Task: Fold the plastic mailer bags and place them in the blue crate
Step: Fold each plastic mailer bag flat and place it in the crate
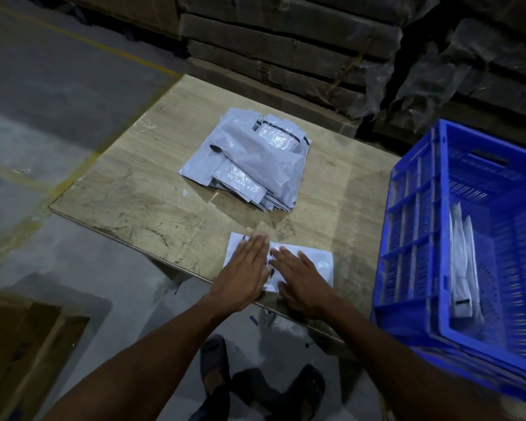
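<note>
2 hands press flat on 1 white mailer bag (313,262) at the near edge of the table (140,192): the left hand (243,275) and the right hand (301,284), fingers straight, gripping nothing. A pile of grey mailer bags (249,159) lies further back. The blue crate (468,238) stands at the right, with folded bags (463,268) inside.

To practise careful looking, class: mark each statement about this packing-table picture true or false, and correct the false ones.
1. Both hands press flat on a white plastic mailer bag at the near edge of the wooden table. True.
2. The blue plastic crate stands left of the table. False: it stands at the right.
3. A loose pile of grey mailer bags lies further back on the table. True.
4. The crate holds nothing. False: pale folded bags already stand inside it.
5. The left hand grips the pile. False: it lies open on the white bag, beside the right hand.
</note>
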`<state>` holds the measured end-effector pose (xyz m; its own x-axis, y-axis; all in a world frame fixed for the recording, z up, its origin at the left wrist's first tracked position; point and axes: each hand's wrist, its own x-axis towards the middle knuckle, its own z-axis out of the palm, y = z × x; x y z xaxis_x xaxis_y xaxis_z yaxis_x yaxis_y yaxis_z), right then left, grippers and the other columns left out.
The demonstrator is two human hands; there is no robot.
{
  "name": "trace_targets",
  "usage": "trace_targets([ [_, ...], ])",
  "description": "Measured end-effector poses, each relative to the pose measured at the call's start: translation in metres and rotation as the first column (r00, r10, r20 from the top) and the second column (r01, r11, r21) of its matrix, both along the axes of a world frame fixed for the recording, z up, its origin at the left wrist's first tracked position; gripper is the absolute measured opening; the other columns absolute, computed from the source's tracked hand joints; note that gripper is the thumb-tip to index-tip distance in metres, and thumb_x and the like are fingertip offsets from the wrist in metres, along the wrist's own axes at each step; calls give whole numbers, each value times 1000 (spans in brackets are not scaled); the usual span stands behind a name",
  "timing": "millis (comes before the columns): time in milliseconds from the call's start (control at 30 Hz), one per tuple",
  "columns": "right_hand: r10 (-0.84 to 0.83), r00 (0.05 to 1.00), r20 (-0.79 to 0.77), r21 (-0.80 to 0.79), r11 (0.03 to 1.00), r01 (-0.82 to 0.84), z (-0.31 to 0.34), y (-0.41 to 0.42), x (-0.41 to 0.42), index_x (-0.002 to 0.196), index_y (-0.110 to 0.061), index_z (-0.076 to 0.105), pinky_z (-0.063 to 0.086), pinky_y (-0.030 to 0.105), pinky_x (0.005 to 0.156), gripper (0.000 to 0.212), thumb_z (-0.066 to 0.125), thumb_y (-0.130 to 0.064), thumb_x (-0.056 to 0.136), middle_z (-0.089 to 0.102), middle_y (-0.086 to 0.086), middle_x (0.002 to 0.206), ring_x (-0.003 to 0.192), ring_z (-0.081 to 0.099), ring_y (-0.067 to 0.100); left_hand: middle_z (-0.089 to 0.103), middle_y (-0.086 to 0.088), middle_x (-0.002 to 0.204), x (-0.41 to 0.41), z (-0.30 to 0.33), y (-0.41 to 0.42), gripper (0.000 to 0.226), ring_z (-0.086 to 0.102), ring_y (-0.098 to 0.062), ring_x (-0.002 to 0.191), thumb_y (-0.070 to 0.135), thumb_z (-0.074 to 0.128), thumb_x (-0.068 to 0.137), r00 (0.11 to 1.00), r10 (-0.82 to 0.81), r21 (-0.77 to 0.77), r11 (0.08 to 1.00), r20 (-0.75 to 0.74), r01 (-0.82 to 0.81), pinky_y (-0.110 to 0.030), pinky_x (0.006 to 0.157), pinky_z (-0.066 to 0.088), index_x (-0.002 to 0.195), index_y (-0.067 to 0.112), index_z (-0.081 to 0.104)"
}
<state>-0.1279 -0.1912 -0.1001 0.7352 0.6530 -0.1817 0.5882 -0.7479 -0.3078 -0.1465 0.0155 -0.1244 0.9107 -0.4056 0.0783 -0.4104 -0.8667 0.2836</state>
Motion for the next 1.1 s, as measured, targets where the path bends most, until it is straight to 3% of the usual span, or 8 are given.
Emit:
trace_targets([
  [100, -181, 983, -19, 84, 980, 182, -12, 7, -9, 158, -12, 25, 19, 51, 123, 58, 22, -38, 106, 23, 2, 165, 153, 15, 16, 50, -20, 153, 6, -10, -14, 62, 50, -32, 142, 33, 14, 113, 999, 6, 2, 1000, -34, -6, -48, 120, 35, 146, -3, 52],
  [233, -206, 973, 103, -17, 978, 208, -20, 12, -14, 158, -9, 27, 28, 55, 117, 55, 22, -34, 109, 26, 6, 165, 154, 17, 17, 34, -14, 165, 2, -19, -13, 61, 30, -28, 154, 36, 25, 108, 999, 43, 113, 993, -15, -41, -49, 125, 25, 159, 3, 34],
  [333, -276, 954, 120, -30, 959, 281, -19, 9, -19, 158, -11, 27, 21, 57, 120, 60, 18, -43, 109, 24, 4, 166, 153, 21, 16, 24, -10, 169, 3, -17, -12, 63, 19, -29, 158, 40, 24, 108, 999, 52, 148, 988, -11, -50, -53, 125, 22, 162, 8, 29],
  [467, -326, 940, 102, -104, 936, 336, -18, 1, -20, 161, -17, 18, 13, 60, 121, 71, 11, -60, 105, 12, -2, 169, 155, 10, 15, 22, -6, 171, 2, -15, -11, 63, 17, -30, 158, 44, 29, 107, 998, 56, 144, 988, -35, -50, -54, 125, 21, 162, 13, 31],
  [633, -373, 921, 115, -164, 907, 388, -21, -16, -29, 162, -22, 0, 3, 58, 122, 77, 16, -68, 102, -11, -2, 169, 155, -12, 17, 15, -3, 173, 2, -14, -8, 67, 8, -32, 160, 53, 26, 107, 997, 46, 159, 987, -64, -36, -53, 126, 18, 164, 18, 25],
  [900, -418, 908, 11, -201, 889, 411, -9, -17, -29, 158, -32, -18, -8, 64, 119, 77, 13, -70, 99, -33, -3, 163, 151, -28, 23, 4, -8, 174, -11, -16, 22, 75, -2, -38, 159, 58, 34, 103, 997, 79, 190, 979, -26, -73, -55, 126, 16, 166, 21, 16],
  [1000, -368, 920, 134, -201, 899, 389, -1, -4, -28, 161, -21, -9, -12, 65, 117, 74, 18, -58, 103, -20, 8, 167, 153, -19, 32, 7, -10, 174, -12, -16, 18, 76, 0, -43, 158, 57, 38, 102, 996, 85, 197, 977, -24, -78, -58, 125, 16, 166, 20, 19],
  [1100, -213, 972, 102, -134, 965, 226, -9, 19, -22, 162, -20, 9, 1, 68, 118, 66, 14, -52, 106, 2, 4, 170, 155, -8, 30, 7, -7, 174, -11, -17, 19, 76, -2, -46, 157, 61, 38, 102, 996, 89, 196, 977, -32, -81, -61, 125, 13, 165, 22, 20],
])
